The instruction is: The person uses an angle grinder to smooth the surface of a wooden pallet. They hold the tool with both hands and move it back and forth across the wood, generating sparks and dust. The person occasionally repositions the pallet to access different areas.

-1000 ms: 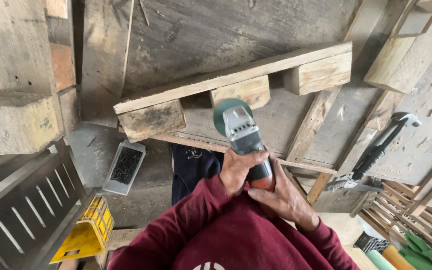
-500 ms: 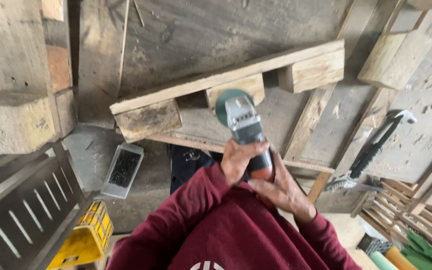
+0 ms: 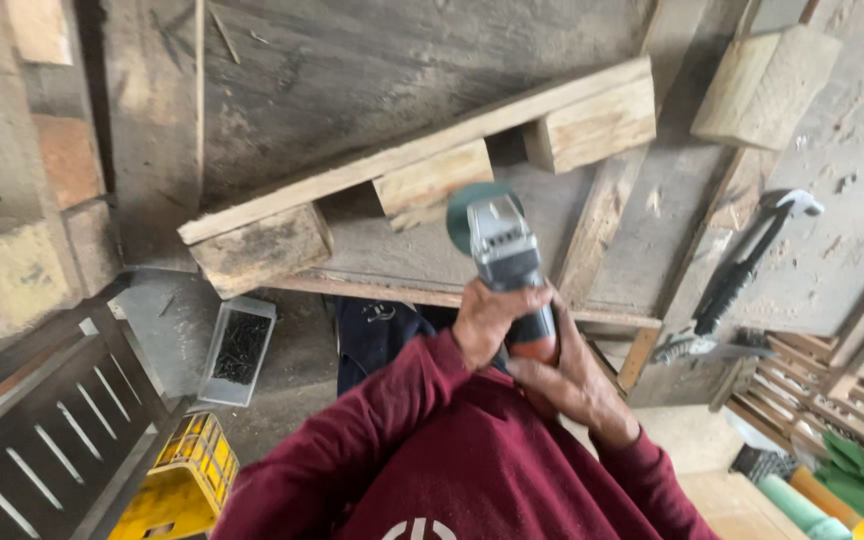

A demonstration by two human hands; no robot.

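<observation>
Wooden blocks sit under a long plank (image 3: 422, 150) just beyond the fingers, and the green disc (image 3: 464, 215) of a grinder (image 3: 507, 265) hangs just in front of the middle block (image 3: 432, 183); whether it touches the wood cannot be told. The left hand (image 3: 487, 320) has its fingers wrapped tight around the grinder's grey and orange body. The right hand (image 3: 572, 385) is curled close around the grinder's rear end, touching the left hand. Both sleeves are dark red. Well to the right of the fingers a black-handled hammer (image 3: 742, 270) lies on the table (image 3: 852, 200). Down to the left of the fingers a clear box of dark screws (image 3: 239, 348) rests on the floor, with a yellow crate (image 3: 180, 480) nearer the person.
</observation>
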